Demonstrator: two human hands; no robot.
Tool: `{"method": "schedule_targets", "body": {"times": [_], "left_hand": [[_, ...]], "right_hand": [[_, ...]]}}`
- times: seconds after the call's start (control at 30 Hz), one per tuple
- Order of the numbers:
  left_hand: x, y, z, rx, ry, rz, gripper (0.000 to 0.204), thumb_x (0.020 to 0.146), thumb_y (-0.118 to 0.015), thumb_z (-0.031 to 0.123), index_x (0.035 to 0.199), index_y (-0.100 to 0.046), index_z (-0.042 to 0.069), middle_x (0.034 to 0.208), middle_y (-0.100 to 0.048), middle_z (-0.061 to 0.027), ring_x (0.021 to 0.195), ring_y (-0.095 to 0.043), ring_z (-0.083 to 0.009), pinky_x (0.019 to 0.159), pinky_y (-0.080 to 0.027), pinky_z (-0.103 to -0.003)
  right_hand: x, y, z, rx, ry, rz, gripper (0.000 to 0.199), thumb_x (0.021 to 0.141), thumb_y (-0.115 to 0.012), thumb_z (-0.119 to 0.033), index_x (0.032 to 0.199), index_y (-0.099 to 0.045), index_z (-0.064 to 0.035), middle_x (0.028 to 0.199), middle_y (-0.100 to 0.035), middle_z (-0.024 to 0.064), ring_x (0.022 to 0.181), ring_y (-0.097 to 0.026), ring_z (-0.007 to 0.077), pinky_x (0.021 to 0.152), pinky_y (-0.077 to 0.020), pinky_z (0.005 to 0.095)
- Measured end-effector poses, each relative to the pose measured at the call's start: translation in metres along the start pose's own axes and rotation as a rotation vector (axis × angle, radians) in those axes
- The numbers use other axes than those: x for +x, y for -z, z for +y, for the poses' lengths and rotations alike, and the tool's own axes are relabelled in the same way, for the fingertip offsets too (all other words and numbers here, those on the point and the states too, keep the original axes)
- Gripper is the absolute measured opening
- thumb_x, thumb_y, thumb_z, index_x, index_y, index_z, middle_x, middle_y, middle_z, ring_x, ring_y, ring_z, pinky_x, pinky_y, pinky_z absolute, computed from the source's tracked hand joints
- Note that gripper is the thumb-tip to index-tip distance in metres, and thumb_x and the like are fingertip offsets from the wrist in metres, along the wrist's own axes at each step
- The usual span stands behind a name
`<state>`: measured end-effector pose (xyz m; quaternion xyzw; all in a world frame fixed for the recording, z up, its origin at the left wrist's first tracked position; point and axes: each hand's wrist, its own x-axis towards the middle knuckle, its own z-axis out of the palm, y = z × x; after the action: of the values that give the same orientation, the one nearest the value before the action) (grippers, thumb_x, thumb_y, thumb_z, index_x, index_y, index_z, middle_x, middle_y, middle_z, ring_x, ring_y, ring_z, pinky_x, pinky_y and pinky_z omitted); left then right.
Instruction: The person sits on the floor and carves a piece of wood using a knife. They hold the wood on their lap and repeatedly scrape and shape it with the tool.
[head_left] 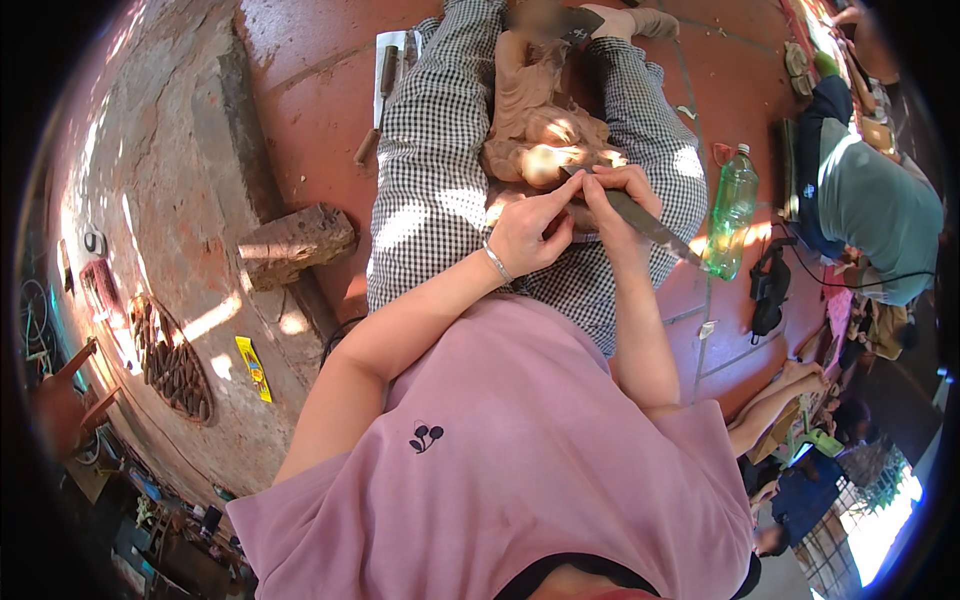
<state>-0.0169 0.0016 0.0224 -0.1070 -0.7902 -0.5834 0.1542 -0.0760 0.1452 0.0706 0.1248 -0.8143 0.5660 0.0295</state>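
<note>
A brown carved figure (545, 115) with draped folds lies between my legs, its lower end near my hands. My right hand (622, 205) is closed around a long, dark, flat tool (655, 232) shaped like a blade. One end of it points at the carving, and the other tapers toward the green bottle. My left hand (533, 232) has thumb and forefinger pinched together, their tips meeting my right hand's fingers close to the carving. Whatever lies between those left fingertips is hidden. A bracelet circles my left wrist.
Left of my legs are a wooden-handled tool (388, 75) and a rough wood block (297, 245). Farther left lie a tray of many small carving tools (170, 365) and a yellow packet (254, 369). A green bottle (733, 215) stands right, near a person in grey-green (875, 195).
</note>
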Motion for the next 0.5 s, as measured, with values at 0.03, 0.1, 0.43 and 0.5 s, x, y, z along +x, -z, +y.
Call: {"method": "schedule_targets", "body": {"times": [0.03, 0.1, 0.43, 0.5], "left_hand": [[-0.001, 0.0, 0.001, -0.011, 0.023, -0.007, 0.069, 0.08, -0.067, 0.002, 0.147, -0.049, 0.003, 0.074, -0.066, -0.0053, 0.057, -0.061, -0.0189, 0.059, -0.051, -0.031], [0.001, -0.001, 0.003, -0.009, 0.027, 0.017, 0.066, 0.08, -0.067, 0.002, 0.144, -0.053, 0.002, 0.074, -0.066, -0.0062, 0.059, -0.062, -0.02, 0.06, -0.051, -0.032], [-0.001, 0.0, -0.001, 0.02, -0.061, -0.006, 0.063, 0.079, -0.066, -0.001, 0.142, -0.054, 0.0, 0.079, -0.066, -0.0072, 0.061, -0.061, -0.0212, 0.059, -0.049, -0.033], [-0.001, -0.001, 0.001, 0.012, -0.005, -0.007, 0.074, 0.079, -0.067, 0.0, 0.149, -0.044, -0.002, 0.079, -0.066, -0.0077, 0.059, -0.06, -0.0197, 0.058, -0.049, -0.032]], "right_hand": [[0.001, 0.0, 0.0, -0.002, -0.004, -0.004, 0.01, 0.083, -0.077, -0.005, 0.087, -0.069, -0.0002, 0.091, -0.066, 0.0102, 0.096, -0.067, 0.0221, 0.085, -0.0503, 0.0328], [-0.004, -0.007, 0.003, -0.011, 0.038, 0.06, 0.01, 0.082, -0.078, -0.003, 0.086, -0.069, 0.0001, 0.09, -0.066, 0.0101, 0.094, -0.067, 0.0218, 0.084, -0.051, 0.0326], [-0.019, -0.003, 0.004, 0.036, -0.05, 0.08, 0.012, 0.083, -0.076, -0.002, 0.084, -0.066, 0.0016, 0.094, -0.068, 0.0115, 0.092, -0.067, 0.0199, 0.082, -0.0518, 0.0313], [-0.004, -0.011, -0.004, 0.001, -0.042, 0.077, 0.01, 0.085, -0.075, -0.004, 0.087, -0.066, 0.0011, 0.097, -0.068, 0.0116, 0.093, -0.066, 0.0193, 0.083, -0.0522, 0.0318]]}}
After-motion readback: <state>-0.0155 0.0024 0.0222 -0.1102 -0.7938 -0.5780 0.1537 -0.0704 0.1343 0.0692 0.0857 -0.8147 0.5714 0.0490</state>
